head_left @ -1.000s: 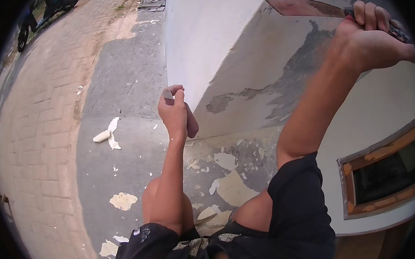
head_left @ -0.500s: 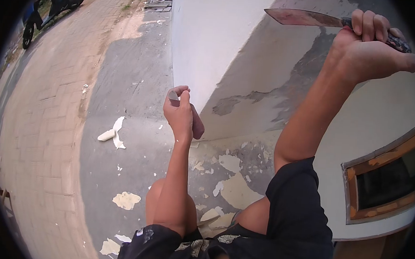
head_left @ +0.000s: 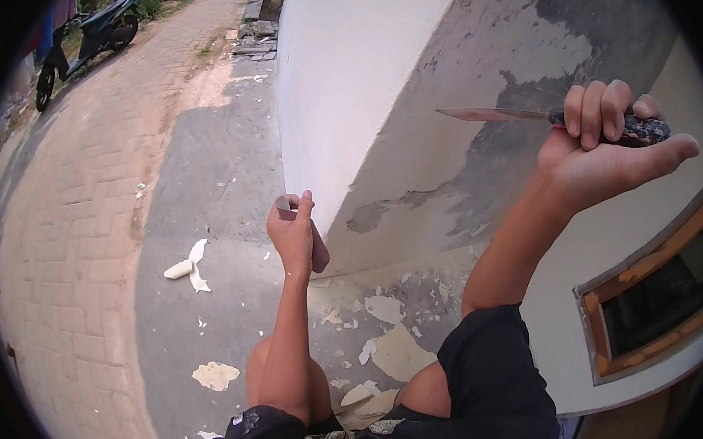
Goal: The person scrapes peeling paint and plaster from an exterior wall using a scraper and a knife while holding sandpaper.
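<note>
My right hand (head_left: 610, 142) is closed around the dark speckled handle of a knife-like blade (head_left: 496, 114), which points left across the wall. Behind the blade, the wall (head_left: 442, 157) has bare grey patches where paint is gone. Lower and to the left, beside the white wall corner, my left hand (head_left: 293, 232) grips a curled reddish-brown sheet (head_left: 319, 252); its rolled end shows between thumb and fingers. Pale paint flakes (head_left: 398, 353) lie on the grey ground below the wall.
A motorbike (head_left: 98, 39) stands at the upper left beside a paved path (head_left: 73, 213). A cream roll-shaped piece (head_left: 179, 269) lies on the ground to the left. An orange-brown window frame (head_left: 600, 336) is at the right.
My right hand and the blade have come down in the view, and the blade now shows narrower. The view has tilted up, so my left hand appears lower, still holding the sheet.
</note>
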Motion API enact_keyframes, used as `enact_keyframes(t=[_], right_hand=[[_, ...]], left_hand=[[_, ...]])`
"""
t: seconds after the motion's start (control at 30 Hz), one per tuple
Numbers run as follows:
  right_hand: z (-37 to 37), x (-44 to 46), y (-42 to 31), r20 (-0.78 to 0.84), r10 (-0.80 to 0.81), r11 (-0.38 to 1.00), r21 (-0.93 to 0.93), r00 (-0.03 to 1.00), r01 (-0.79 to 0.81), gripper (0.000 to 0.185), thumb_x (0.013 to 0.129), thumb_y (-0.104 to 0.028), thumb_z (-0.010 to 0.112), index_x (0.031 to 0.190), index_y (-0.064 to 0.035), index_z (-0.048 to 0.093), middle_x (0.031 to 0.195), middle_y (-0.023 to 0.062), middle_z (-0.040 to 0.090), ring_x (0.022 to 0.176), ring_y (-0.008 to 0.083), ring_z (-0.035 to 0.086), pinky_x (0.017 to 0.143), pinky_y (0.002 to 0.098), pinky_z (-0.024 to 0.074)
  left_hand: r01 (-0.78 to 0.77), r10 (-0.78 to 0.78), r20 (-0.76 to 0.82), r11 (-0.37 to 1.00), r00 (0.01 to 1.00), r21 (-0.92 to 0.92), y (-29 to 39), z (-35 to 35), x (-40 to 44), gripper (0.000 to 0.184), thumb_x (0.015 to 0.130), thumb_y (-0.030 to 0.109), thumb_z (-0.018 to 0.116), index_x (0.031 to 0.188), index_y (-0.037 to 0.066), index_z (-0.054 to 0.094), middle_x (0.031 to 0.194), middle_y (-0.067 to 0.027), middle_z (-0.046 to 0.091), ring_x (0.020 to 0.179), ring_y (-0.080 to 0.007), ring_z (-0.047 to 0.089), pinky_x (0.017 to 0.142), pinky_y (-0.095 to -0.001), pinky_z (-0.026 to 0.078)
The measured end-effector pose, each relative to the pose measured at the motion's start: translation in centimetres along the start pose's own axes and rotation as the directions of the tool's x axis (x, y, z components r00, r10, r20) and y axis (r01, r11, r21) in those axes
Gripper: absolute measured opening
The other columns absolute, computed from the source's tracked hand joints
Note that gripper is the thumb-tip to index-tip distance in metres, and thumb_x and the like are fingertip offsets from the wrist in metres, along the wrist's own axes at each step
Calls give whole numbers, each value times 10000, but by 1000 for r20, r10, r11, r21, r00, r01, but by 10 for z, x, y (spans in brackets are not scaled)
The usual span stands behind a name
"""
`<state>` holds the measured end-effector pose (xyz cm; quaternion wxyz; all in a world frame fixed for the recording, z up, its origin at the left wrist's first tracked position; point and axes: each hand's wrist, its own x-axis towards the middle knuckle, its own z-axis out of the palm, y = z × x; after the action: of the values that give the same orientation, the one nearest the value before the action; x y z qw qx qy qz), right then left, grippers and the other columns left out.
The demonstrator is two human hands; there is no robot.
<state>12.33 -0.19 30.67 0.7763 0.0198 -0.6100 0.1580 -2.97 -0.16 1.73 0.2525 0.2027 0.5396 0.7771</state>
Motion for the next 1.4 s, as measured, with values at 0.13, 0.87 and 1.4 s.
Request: enact_keyframes(t=[0.13, 0.87, 1.4], right_hand=[[-17, -62, 14, 351, 249, 965, -165, 903, -202, 479, 936, -544, 485, 770, -96, 475, 555, -29, 416, 415, 32, 338, 372, 193, 266], [-156, -94, 55, 72, 542, 783, -407, 837, -471, 323, 916, -318, 632, 705, -106, 509, 547, -55, 379, 451, 32, 337, 414, 207, 267], [-144, -117, 62, 0, 627, 743, -298, 779, -599, 403, 975, -418, 502, 780, -68, 537, 578, -19, 454, 496, 72, 428, 447, 234, 329]], left_hand=[[-69, 70, 87, 998, 994, -13, -2, 8, -7, 361, 901, 333, 628, 689, 43, 599, 615, 19, 473, 604, -83, 402, 612, -256, 353], [-164, 139, 130, 964, 982, 208, -18, 28, -30, 183, 891, 203, 627, 817, 47, 570, 742, -13, 613, 678, -87, 528, 664, -255, 435], [-144, 106, 124, 925, 987, 352, -30, 19, -9, 167, 802, 204, 633, 774, 44, 596, 736, -44, 622, 664, -133, 547, 664, -288, 445]])
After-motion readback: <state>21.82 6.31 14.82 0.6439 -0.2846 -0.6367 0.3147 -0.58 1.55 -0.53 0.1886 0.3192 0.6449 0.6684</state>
